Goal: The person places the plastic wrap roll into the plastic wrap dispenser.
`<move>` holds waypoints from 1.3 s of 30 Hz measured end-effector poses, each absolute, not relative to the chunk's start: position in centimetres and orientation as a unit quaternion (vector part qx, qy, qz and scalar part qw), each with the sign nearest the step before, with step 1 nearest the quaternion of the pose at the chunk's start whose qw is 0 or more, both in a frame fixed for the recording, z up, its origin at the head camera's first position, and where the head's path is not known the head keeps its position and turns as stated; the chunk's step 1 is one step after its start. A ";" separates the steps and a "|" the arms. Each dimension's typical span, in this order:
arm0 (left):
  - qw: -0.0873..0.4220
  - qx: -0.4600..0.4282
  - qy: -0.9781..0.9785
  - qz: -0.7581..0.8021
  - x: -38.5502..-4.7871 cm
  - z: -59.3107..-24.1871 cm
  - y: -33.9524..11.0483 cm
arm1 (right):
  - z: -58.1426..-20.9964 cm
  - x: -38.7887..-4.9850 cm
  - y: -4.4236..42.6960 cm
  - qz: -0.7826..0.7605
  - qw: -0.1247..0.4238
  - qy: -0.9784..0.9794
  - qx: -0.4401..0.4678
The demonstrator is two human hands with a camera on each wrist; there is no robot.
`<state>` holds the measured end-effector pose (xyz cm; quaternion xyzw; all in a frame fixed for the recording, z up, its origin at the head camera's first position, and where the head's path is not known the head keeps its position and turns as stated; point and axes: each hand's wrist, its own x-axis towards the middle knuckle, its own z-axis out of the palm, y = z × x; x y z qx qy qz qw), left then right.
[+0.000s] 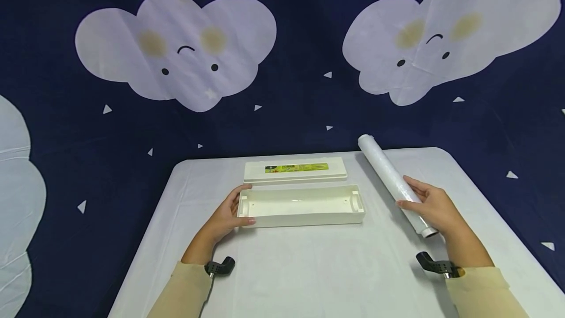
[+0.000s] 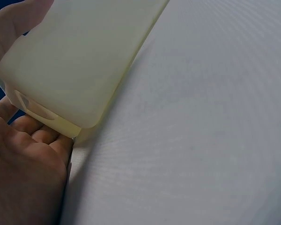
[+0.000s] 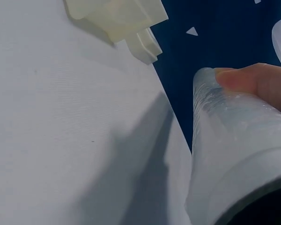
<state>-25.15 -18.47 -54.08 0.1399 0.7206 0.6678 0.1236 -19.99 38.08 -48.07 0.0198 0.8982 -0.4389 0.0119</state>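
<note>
On the left, my left hand grips the short end of a long, open off-white plastic box, thumb on the near wall and fingers at the far corner. The left wrist view shows the box's outer side close up, with curled fingers at its end. My right hand holds a roll of clear plastic wrap near its lower end, thumb on one side. The roll slants away towards the table's back edge; its hollow core end shows large in the right wrist view. Inside the box are end fittings.
Behind the box lies its long off-white lid with a yellow-green label. A white cloth covers the table. Beyond the back edge hangs a dark blue cloth printed with clouds and triangles.
</note>
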 end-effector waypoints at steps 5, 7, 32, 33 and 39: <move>0.122 0.142 0.722 0.666 -25.2 -54.2 -18.5 | -47.5 -20.2 38.2 -0.448 0.005 0.894 0.005; 0.123 0.144 0.719 0.668 -25.2 -54.3 -18.5 | -47.2 -20.4 38.2 -0.452 -0.001 0.892 -0.002; 0.132 0.147 0.700 0.686 -25.2 -54.1 -18.6 | -44.9 -25.1 37.0 -0.494 0.028 0.861 -0.122; 0.133 0.147 0.701 0.685 -25.2 -54.1 -18.6 | -44.8 -25.3 36.9 -0.496 0.032 0.858 -0.130; 0.135 0.149 0.702 0.683 -25.2 -54.1 -18.5 | -44.2 -26.2 36.4 -0.498 0.049 0.846 -0.184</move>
